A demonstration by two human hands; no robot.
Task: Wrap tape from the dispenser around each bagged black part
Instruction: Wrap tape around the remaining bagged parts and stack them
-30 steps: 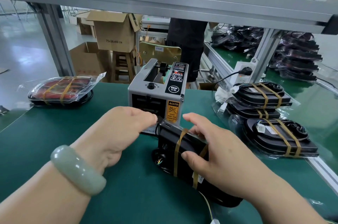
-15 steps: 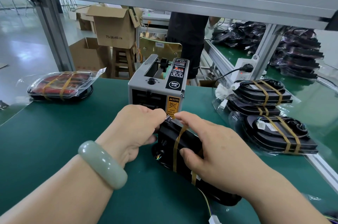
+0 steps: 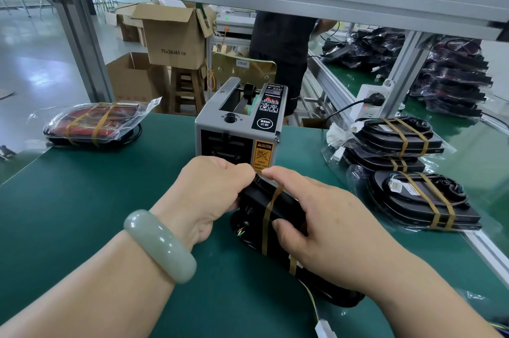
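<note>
Green mat (image 3: 82, 213), grey dispenser (image 3: 220, 128), black part (image 3: 283, 216) banded with tan tape (image 3: 268, 216).

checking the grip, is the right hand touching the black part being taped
Touching. The head view shows the right hand with thumb and forefinger curled directly onto the black part, with no gap between them.

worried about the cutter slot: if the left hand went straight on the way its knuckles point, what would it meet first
The dispenser: the left hand, gripping the part, points at its front face near the slot. The gap looks small, though depth is unclear.
</note>
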